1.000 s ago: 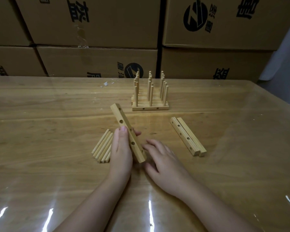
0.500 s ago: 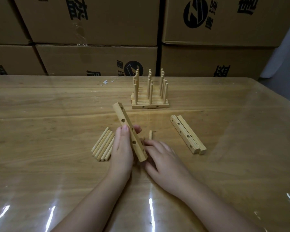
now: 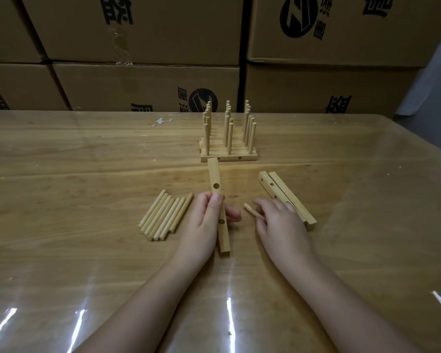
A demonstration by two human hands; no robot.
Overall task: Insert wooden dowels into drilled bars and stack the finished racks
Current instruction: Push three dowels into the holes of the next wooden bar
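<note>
the left hand (image 3: pixel 201 222) is gripping the drilled bar (image 3: pixel 214 175) at mid-length, thumb lying along the top and fingers curling underneath, holes facing up. the right hand (image 3: pixel 280 222) is pinching a single short dowel (image 3: pixel 250 209) in its fingertips, just beside the bar, tip pointing toward it. whether the bar's near end is touching the table (image 3: pixel 87 161), i cannot tell.

this looks like light, stiff, smooth wood. the dowel is wanting a pinch near its back end so the tip is free to find a hole, and the bar a firm hold between the holes so none is getting covered.

moving outward, loose dowels (image 3: pixel 166 217) are lying in a fan to the left, two spare bars (image 3: pixel 285 197) are lying side by side to the right, and the finished racks (image 3: pixel 228 149) are standing stacked farther back, in front of cardboard boxes (image 3: pixel 138 29).
</note>
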